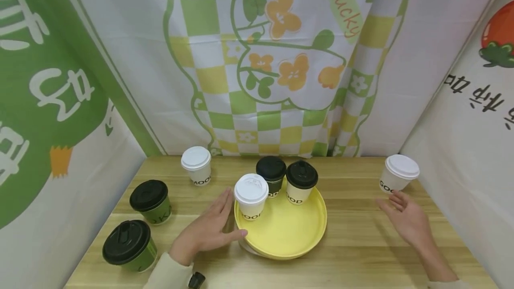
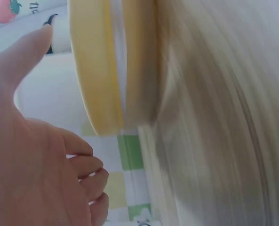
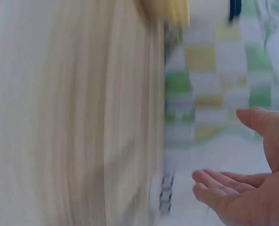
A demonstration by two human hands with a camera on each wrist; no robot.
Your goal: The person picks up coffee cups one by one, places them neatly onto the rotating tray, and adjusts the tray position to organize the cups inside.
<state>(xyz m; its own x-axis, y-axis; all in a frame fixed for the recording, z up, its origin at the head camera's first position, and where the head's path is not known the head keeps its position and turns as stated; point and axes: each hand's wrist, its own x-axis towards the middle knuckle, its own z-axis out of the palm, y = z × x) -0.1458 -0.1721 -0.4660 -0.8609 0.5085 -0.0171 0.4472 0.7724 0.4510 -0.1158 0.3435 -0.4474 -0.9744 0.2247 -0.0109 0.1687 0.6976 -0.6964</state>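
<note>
A round yellow tray (image 1: pixel 289 231) stands on the wooden table in the head view. On it are a white cup with a white lid (image 1: pixel 251 197), a dark cup with a black lid (image 1: pixel 271 175) and a white cup with a black lid (image 1: pixel 300 182). At the tray's left edge is my left hand (image 1: pixel 210 229), fingers extended and thumb apart; whether it touches the rim I cannot tell. My right hand (image 1: pixel 407 217) hovers with relaxed fingers just in front of another white-lidded cup (image 1: pixel 398 174). It holds nothing.
Two green cups with black lids, one larger (image 1: pixel 130 246) and one smaller (image 1: pixel 151 202), stand at the table's left. A white-lidded cup (image 1: pixel 196 166) is at the back left. Printed curtains (image 1: pixel 277 57) enclose the table at the back and sides.
</note>
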